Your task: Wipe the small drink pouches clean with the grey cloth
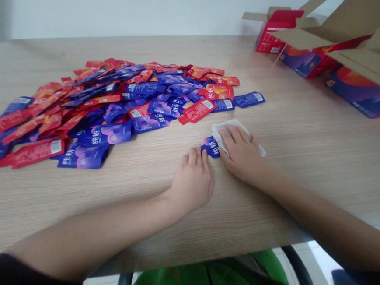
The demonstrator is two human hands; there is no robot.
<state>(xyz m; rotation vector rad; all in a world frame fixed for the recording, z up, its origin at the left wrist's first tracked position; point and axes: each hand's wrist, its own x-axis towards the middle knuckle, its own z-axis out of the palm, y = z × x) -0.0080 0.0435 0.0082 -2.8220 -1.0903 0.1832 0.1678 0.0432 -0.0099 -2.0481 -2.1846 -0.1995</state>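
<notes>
A blue pouch (210,147) with white lettering lies flat on the table in front of me. My left hand (195,170) has its fingers together on the narrow left end of the pouch, holding it down. Under my right hand (241,151) is a folded white cloth (231,124), gripped by the fingers and pressed over the right part of the pouch. That part of the pouch is hidden beneath the cloth. Just beyond both hands spreads a big heap of red and blue pouches (146,91), overlapping at many angles.
At the right stand open cardboard boxes with raised flaps: a small red box (269,39), a blue and red box (308,60) and a larger blue box (353,90). The wooden table (145,247) ends close to my body. A white wall (133,11) rises behind it.
</notes>
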